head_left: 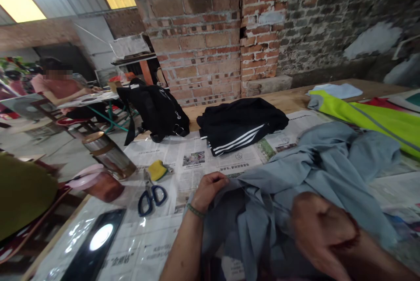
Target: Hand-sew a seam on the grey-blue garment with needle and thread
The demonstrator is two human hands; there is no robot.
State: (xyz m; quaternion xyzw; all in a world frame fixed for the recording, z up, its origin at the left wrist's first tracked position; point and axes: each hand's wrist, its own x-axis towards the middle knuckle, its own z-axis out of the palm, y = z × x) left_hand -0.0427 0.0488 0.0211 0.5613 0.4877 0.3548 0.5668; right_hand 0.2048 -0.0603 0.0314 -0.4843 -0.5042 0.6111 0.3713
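A rumpled grey cloth garment (331, 167) spreads over the newspaper-covered table and down toward me. With fingers pinched together, my left hand (210, 189) grips an upper edge of the grey garment. Over the lower right part of the cloth is my right hand (320, 230), smeared by motion. Its fingers are bent, but I cannot tell whether they hold the fabric. Blue-handled scissors (152, 198) lie left of my left hand, and a yellow pincushion-like piece (157, 170) sits just beyond them.
Folded black clothing with white stripes (243, 123) and a black backpack (155, 110) stand at the back. A metal flask (110, 154), a pink-lidded container (103, 183) and a phone (95, 246) line the left edge. A yellow-green garment (370, 117) lies right. Another person (61, 84) sits far left.
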